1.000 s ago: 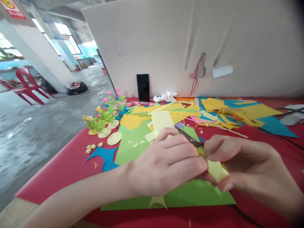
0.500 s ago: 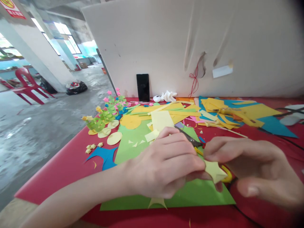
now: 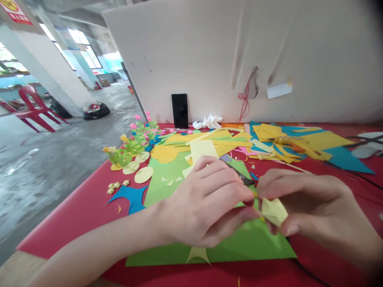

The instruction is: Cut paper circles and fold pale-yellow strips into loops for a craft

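Observation:
A small pale yellow folded paper star (image 3: pixel 274 212) is pinched between the thumb and fingers of my right hand (image 3: pixel 317 207). Beside it, my left hand (image 3: pixel 209 203) has its thumb and index fingertips a little apart, close to the star's left side; whether they touch it is unclear. Under the hands lie scissors (image 3: pixel 243 177) with dark blades and yellow handles, mostly covered. A green paper sheet (image 3: pixel 239 251) spreads beneath, with a pale yellow cut-out scrap (image 3: pixel 198 255) at its front edge.
Small yellow stars (image 3: pixel 113 185), pale paper discs (image 3: pixel 144 174), a blue scrap (image 3: pixel 128 196) and curled paper flowers (image 3: pixel 131 149) sit left. Yellow strips (image 3: pixel 209 137) lie behind. A yellow glue gun (image 3: pixel 302 145) rests at right. A black phone (image 3: pixel 180 111) leans on the white board.
The star has turned and shifted slightly right, into my right hand's pinch. My left fingers, previously against it, have parted and drawn back slightly.

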